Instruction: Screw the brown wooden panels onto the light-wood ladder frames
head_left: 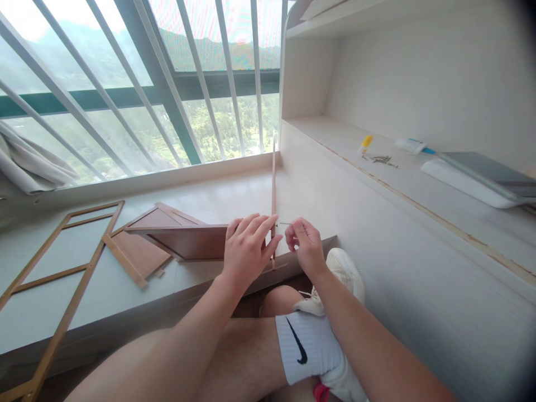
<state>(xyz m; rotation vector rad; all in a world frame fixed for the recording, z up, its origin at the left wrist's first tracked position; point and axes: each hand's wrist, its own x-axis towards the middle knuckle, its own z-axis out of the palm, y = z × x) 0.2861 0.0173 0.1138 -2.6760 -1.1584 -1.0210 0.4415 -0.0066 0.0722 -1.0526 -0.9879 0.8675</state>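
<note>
My left hand (249, 245) lies over the end of a brown wooden panel (196, 243), its fingers reaching to a narrow upright wooden board (273, 195) and bracing the joint. A small dark screw (276, 225) sticks out of that board's right face. My right hand (305, 243) pinches a thin metal hex key (286, 224), whose tip points left at the screw with a small gap between them. Most of the key is hidden by the fingers, and the panel's end is covered by my left hand.
A wooden frame (90, 268) and a loose panel (138, 251) lie to the left on the white sill. On the right shelf (335, 131) are several screws (383, 160), a yellow-capped tube (367, 143), a white-blue tube (412, 146) and a flat dark device (494, 170). Barred windows stand behind.
</note>
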